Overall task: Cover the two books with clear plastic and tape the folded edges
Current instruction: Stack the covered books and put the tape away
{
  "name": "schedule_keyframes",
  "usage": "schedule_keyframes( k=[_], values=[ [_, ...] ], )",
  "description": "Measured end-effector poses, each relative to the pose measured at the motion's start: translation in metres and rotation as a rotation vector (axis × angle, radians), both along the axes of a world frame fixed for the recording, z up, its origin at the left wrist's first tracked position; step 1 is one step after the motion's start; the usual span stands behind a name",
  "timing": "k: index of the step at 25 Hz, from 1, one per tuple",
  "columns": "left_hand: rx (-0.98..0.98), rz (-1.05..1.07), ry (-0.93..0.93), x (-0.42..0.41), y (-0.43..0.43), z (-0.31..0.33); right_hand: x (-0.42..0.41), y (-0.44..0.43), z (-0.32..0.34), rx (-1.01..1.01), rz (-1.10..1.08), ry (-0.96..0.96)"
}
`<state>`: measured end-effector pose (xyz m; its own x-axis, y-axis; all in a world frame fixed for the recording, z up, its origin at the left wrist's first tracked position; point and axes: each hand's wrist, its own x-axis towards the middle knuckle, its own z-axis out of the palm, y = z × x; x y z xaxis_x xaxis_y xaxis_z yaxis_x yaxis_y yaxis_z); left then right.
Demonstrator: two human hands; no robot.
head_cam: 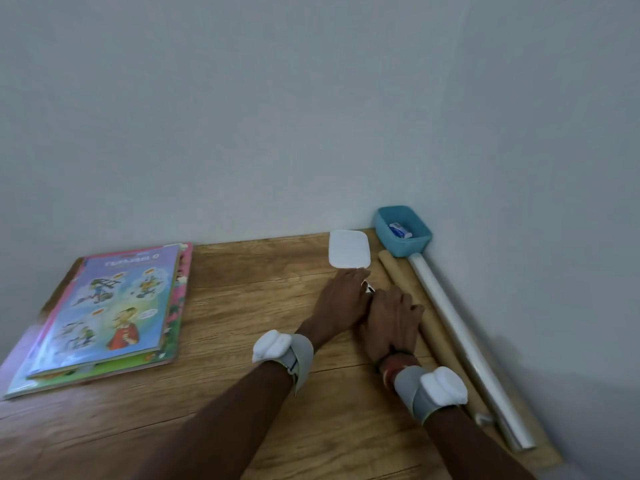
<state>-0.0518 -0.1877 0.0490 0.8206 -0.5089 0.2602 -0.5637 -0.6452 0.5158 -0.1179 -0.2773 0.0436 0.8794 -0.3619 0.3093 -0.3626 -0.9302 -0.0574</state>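
Observation:
Two picture books lie stacked at the table's left: a pale blue one [114, 306] on top of a pink and green one [180, 289]. A roll of clear plastic [460, 341] lies along the right wall. My left hand [343, 299] reaches forward, its fingertips at the near edge of a white lid [349, 249]. My right hand [394, 317] is pressed against it, with its fingers against a brown paper roll [431, 323]. A small white and black item [369, 288] peeks out between the hands; what holds it is hidden.
A blue basket [422, 242] stands in the back right corner with a small white and blue item [400, 230] in it. The wooden table [242, 341] meets walls at the back and the right. Both wrists wear grey bands with white pads.

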Motion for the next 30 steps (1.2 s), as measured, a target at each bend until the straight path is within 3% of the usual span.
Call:
schedule_keyframes(
  k=[2, 5, 8, 11, 15, 18, 22, 25, 28, 30],
  values=[
    [-0.006, 0.015, 0.007, 0.005, -0.008, -0.005, -0.002, -0.003, -0.006, 0.077, 0.063, 0.008],
    [-0.124, 0.085, 0.014, 0.01, -0.014, -0.006, 0.007, -0.014, -0.002, 0.281, 0.185, -0.235],
    [-0.248, 0.114, -0.031, 0.014, -0.034, 0.014, 0.034, -0.032, 0.02, 0.385, 0.146, -0.51],
    [-0.262, 0.122, 0.013, 0.037, -0.067, 0.037, 0.068, -0.057, 0.05, 0.515, 0.073, -0.619],
    [0.111, -0.01, -0.034, 0.078, -0.088, 0.036, 0.111, -0.091, 0.069, 0.529, 0.056, -0.374],
    [0.116, 0.072, -0.056, 0.079, -0.084, 0.029, 0.129, -0.104, 0.056, 0.366, 0.069, -0.21],
    [0.345, 0.284, -0.041, 0.07, -0.061, 0.009, 0.138, -0.103, 0.043, 0.294, 0.084, -0.188],
    [0.337, 0.391, -0.028, 0.062, -0.05, 0.007, 0.141, -0.099, 0.034, 0.29, 0.052, -0.144],
    [0.409, 0.328, -0.078, 0.06, -0.05, 0.02, 0.139, -0.096, 0.03, 0.331, 0.056, -0.107],
    [0.501, 0.238, -0.128, 0.056, -0.047, 0.03, 0.136, -0.095, 0.035, 0.306, 0.087, -0.18]
  ],
)
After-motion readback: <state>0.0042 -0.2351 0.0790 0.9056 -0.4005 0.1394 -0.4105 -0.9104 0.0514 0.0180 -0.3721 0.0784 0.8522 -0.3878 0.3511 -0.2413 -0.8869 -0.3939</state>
